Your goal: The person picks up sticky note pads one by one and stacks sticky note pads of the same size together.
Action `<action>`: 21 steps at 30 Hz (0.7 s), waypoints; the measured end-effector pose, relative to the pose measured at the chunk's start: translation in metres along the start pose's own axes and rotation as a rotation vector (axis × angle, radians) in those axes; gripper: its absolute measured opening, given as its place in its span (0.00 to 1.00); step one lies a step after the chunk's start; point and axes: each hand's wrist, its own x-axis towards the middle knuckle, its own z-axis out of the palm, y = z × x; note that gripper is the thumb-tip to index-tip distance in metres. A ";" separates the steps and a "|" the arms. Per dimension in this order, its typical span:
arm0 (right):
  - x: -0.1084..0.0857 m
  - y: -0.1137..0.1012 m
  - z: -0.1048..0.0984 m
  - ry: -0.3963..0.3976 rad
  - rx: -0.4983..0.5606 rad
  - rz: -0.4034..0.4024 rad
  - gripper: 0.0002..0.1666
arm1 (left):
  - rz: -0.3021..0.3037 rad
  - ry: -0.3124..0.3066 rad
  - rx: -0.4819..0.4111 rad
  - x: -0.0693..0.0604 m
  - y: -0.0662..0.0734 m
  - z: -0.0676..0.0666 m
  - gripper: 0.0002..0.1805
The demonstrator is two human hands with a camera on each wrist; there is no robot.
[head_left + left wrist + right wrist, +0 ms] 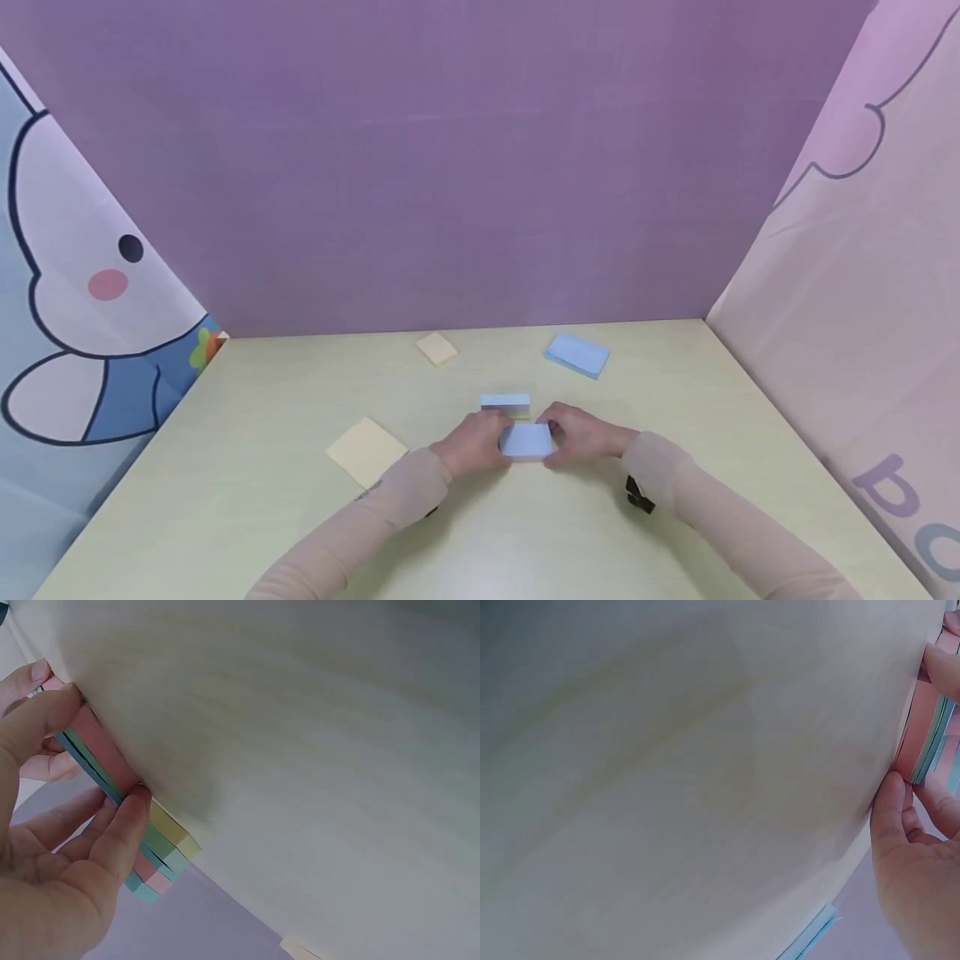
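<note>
Both hands pinch a low stack of sticky note pads by its opposite sides at the middle of the table. Its top looks pale blue; from the side it shows a thick pink layer under thinner green and blue ones. My left hand grips the left end and my right hand the right end, with thumbs at the near corners. Just behind stands a second, taller stack of pads, with yellow, green, pink and blue layers in the left wrist view. The held stack partly hides it in the head view.
A large pale yellow pad lies left of my left hand. Farther back are a small cream pad and a blue pad. A purple backdrop rises at the table's far edge, with printed panels on both sides.
</note>
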 end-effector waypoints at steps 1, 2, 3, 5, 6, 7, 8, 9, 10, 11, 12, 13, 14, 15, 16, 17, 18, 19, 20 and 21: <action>0.000 0.000 0.000 0.001 0.002 -0.003 0.28 | -0.002 -0.001 0.000 0.000 0.000 0.000 0.25; 0.000 0.000 0.000 0.001 0.005 -0.005 0.28 | -0.005 -0.003 0.001 0.000 0.000 0.000 0.25; 0.000 -0.001 -0.001 0.000 0.005 -0.005 0.28 | -0.006 -0.004 0.001 0.000 0.001 0.000 0.25; 0.000 -0.001 -0.001 -0.002 0.007 -0.006 0.28 | -0.007 -0.009 0.002 0.000 0.001 -0.001 0.25; 0.000 -0.001 -0.001 -0.002 0.009 -0.005 0.28 | -0.008 -0.011 0.002 0.000 0.001 -0.001 0.25; 0.000 -0.001 -0.001 -0.002 0.012 -0.004 0.28 | -0.006 -0.014 0.003 0.000 0.001 -0.001 0.25; 0.000 -0.001 -0.001 -0.001 0.011 -0.003 0.29 | -0.006 -0.017 0.003 0.000 0.001 -0.001 0.25; -0.001 -0.001 -0.001 0.000 0.013 -0.002 0.29 | -0.006 -0.020 0.002 0.000 0.001 -0.002 0.25; -0.001 -0.002 0.000 0.003 0.017 -0.004 0.29 | -0.005 -0.022 0.002 0.000 0.001 -0.002 0.26; -0.001 -0.002 0.000 0.004 0.019 -0.003 0.29 | -0.005 -0.023 0.001 0.000 0.001 -0.002 0.26; -0.001 -0.002 0.000 0.006 0.023 -0.002 0.28 | -0.005 -0.025 0.000 0.000 0.001 -0.002 0.26; -0.001 -0.002 0.000 0.006 0.026 -0.004 0.28 | -0.004 -0.026 -0.001 0.000 0.001 -0.002 0.26; -0.001 -0.001 0.000 0.006 0.027 -0.002 0.28 | -0.003 -0.027 0.000 0.001 0.000 -0.002 0.26; -0.001 -0.001 0.000 0.005 0.027 0.000 0.28 | -0.001 -0.028 0.000 0.001 0.000 -0.001 0.26; -0.001 -0.001 0.000 0.005 0.027 0.001 0.28 | 0.001 -0.029 -0.001 0.001 0.000 -0.001 0.26; -0.001 -0.001 0.000 0.004 0.026 0.003 0.28 | 0.003 -0.030 -0.003 0.001 -0.001 -0.001 0.26; -0.001 0.000 0.001 0.004 0.023 0.003 0.28 | 0.004 -0.033 -0.007 0.001 -0.001 -0.001 0.26; -0.001 0.000 0.001 0.005 0.020 0.002 0.28 | 0.003 -0.035 -0.011 0.000 -0.001 -0.002 0.26; -0.001 0.001 0.001 0.007 0.018 0.002 0.28 | -0.001 -0.039 -0.015 0.000 -0.001 -0.002 0.26; -0.001 0.001 0.001 0.009 0.017 0.000 0.28 | -0.004 -0.043 -0.019 0.000 -0.002 -0.003 0.26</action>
